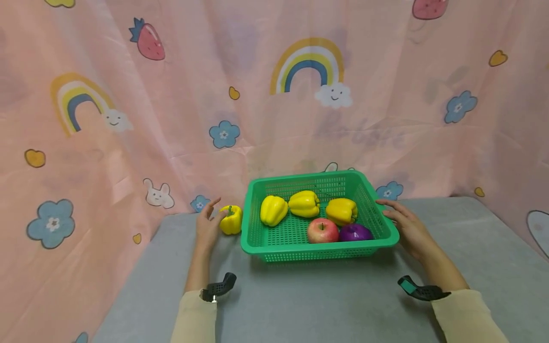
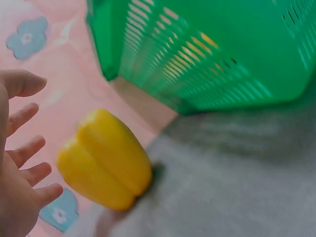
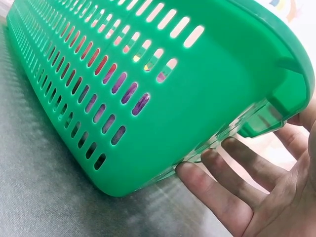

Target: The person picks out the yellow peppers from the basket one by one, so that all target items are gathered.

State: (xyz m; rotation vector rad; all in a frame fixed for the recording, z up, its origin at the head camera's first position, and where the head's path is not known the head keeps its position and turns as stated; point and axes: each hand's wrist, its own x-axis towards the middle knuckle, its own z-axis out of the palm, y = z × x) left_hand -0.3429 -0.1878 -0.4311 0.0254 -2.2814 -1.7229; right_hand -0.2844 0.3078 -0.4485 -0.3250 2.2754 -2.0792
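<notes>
A green plastic basket (image 1: 319,247) stands on the grey table. Inside it lie three yellow bell peppers (image 1: 304,204), a red apple (image 1: 322,230) and a glossy, round purple item (image 1: 355,232) whose kind I cannot tell. Left of the basket, another yellow bell pepper (image 2: 106,160) rests on the table. My left hand (image 1: 208,228) is beside that pepper; in the left wrist view its fingers are spread, apart from the pepper. At the basket's right end, my right hand (image 1: 407,228) touches the side below the rim with extended fingers (image 3: 232,173); its thumb is mostly hidden.
A grey cloth-like surface (image 1: 300,300) covers the table. Close behind the basket hangs a pink curtain (image 1: 266,128) printed with rainbows, flowers and strawberries. Black wrist mounts (image 1: 422,289) sit by the beige sleeve cuffs.
</notes>
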